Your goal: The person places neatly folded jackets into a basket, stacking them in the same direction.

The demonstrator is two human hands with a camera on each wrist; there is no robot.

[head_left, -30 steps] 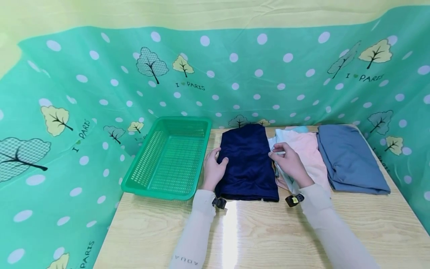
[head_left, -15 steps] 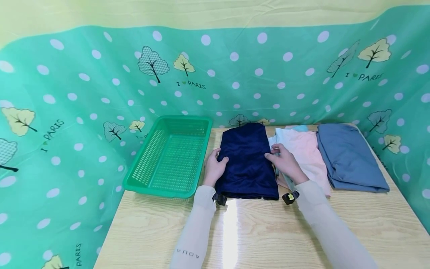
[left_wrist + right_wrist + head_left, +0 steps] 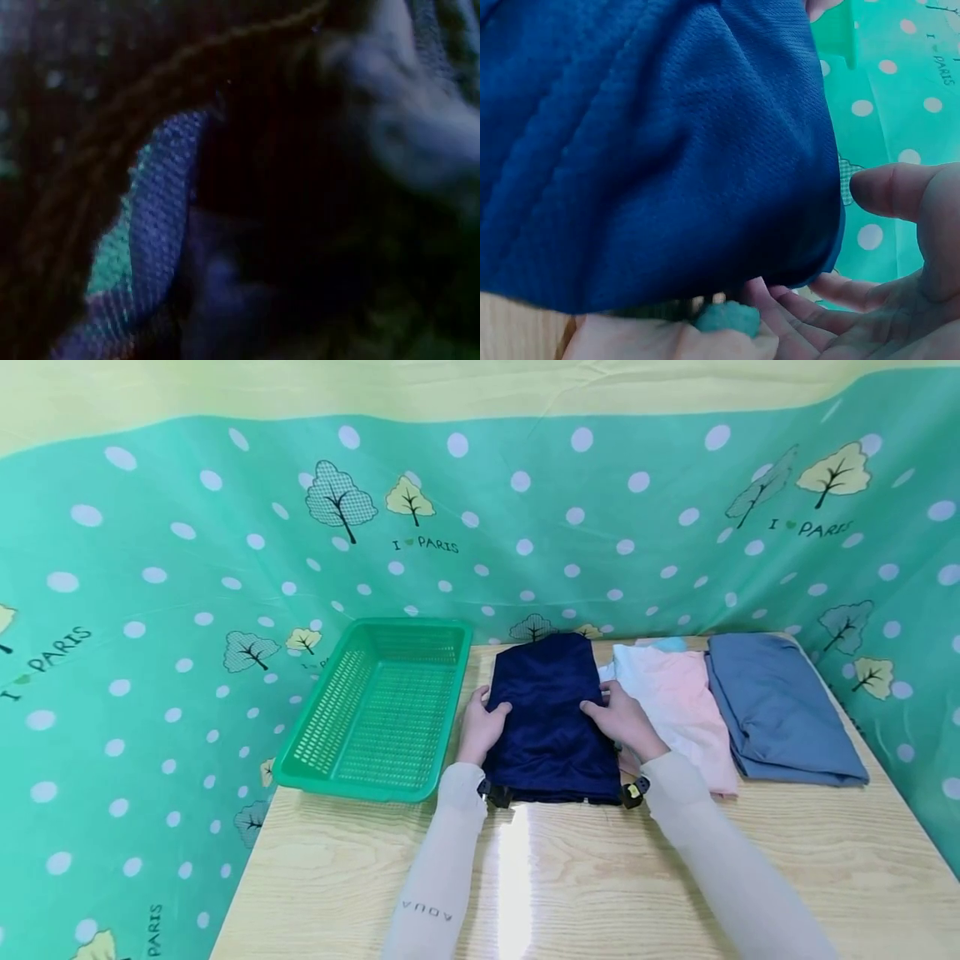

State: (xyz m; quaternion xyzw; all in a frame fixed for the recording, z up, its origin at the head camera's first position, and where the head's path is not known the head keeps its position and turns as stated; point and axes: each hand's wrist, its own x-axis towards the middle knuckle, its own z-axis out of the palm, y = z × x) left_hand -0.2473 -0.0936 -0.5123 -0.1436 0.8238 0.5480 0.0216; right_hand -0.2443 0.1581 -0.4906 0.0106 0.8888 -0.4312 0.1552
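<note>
A folded navy garment [image 3: 551,735] lies flat on the table between my two hands. Along its left edge rests my left hand [image 3: 480,731], thumb over the cloth and fingers beside the edge. My right hand [image 3: 626,720] is at the right edge, thumb overlapping the cloth in the head view. In the right wrist view, straight fingers [image 3: 832,319] reach under the navy garment [image 3: 705,142], while the thumb [image 3: 892,191] stands apart from its edge. The left wrist view is dark and blurred, with bluish mesh-like cloth [image 3: 161,217] showing through a gap.
A green plastic basket [image 3: 450,727] stands left of the navy garment. To the right lie a pink and light-blue folded garment [image 3: 675,693] and a grey-blue folded garment [image 3: 787,718]. The wooden table [image 3: 585,877] meets a green patterned curtain [image 3: 562,527] behind.
My right hand has moved left, from over the pink garment to the navy garment's right edge. The left hand has stayed nearly still at the left edge.
</note>
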